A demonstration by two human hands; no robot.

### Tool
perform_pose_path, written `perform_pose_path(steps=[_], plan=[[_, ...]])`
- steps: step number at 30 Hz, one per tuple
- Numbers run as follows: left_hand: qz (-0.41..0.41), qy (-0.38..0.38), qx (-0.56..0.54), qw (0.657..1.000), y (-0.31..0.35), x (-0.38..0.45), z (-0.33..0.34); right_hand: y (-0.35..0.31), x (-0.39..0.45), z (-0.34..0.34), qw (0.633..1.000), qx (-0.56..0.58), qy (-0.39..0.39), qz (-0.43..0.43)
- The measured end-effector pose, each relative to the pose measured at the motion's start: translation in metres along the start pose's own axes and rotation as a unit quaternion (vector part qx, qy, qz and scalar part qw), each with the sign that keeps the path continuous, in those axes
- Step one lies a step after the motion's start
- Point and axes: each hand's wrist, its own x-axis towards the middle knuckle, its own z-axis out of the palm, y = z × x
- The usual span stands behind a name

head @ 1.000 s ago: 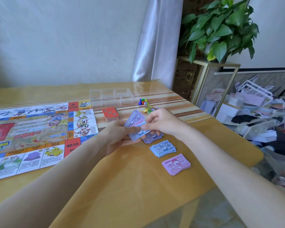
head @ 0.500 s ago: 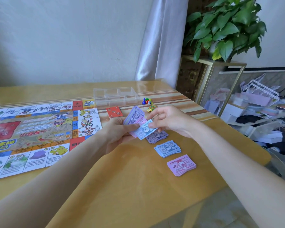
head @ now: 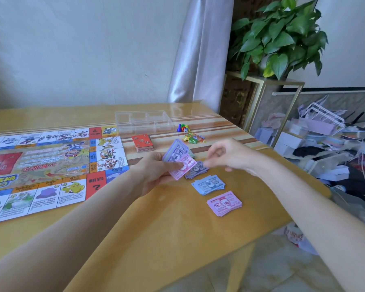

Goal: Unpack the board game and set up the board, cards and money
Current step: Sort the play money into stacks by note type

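Note:
The game board (head: 51, 161) lies unfolded on the left of the yellow table (head: 167, 228). My left hand (head: 156, 171) grips a fanned stack of play money (head: 177, 157) with a pink 1000 note on top. My right hand (head: 226, 157), blurred, hovers just right of the stack with its fingers loosely curled and no note visible in them. Below the hands lie three sorted piles: grey-purple notes (head: 196, 170), blue notes (head: 208, 184) and pink notes (head: 224, 203). A red card deck (head: 142, 142) sits beside the board.
A clear plastic tray (head: 143, 121) stands behind the cards. Coloured pawns with a die (head: 182, 127) and small star pieces (head: 193, 138) lie to its right. A potted plant (head: 278, 39) and cluttered shelves (head: 325, 133) are past the table's right edge.
My right hand drew a blue note off the stack, and that note is no longer in its fingers. A pink note now tops the stack in my left hand.

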Motion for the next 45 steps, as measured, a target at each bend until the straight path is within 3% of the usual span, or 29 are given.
perform_pose_path(steps=[3,7,13,20,29,33,40,45], plan=[[0.008,-0.003,-0.005,1.000,0.005,0.002,0.006,-0.013,0.002,0.006,0.992,0.119,0.004,-0.038],[0.016,-0.034,0.004,0.999,0.009,0.001,0.012,-0.018,0.001,0.007,0.994,0.088,-0.008,-0.057],[-0.010,-0.069,-0.014,0.997,0.011,-0.009,0.017,-0.004,-0.020,-0.016,0.984,0.094,-0.153,0.014],[-0.039,-0.085,-0.001,0.996,0.006,-0.030,0.024,0.019,-0.044,-0.016,0.977,0.054,-0.186,0.087],[-0.055,-0.085,0.010,0.995,0.002,-0.037,0.033,0.013,-0.051,-0.009,0.972,-0.157,-0.154,0.083],[-0.063,-0.082,0.028,0.994,0.001,-0.035,0.031,0.000,-0.048,-0.014,1.000,-0.015,-0.024,0.009],[-0.041,-0.115,0.032,0.992,0.011,-0.030,0.029,-0.009,-0.030,0.007,0.995,0.084,0.034,-0.039],[0.018,-0.013,0.056,0.998,0.030,-0.015,0.007,-0.021,-0.005,0.005,0.971,0.226,0.079,-0.023]])
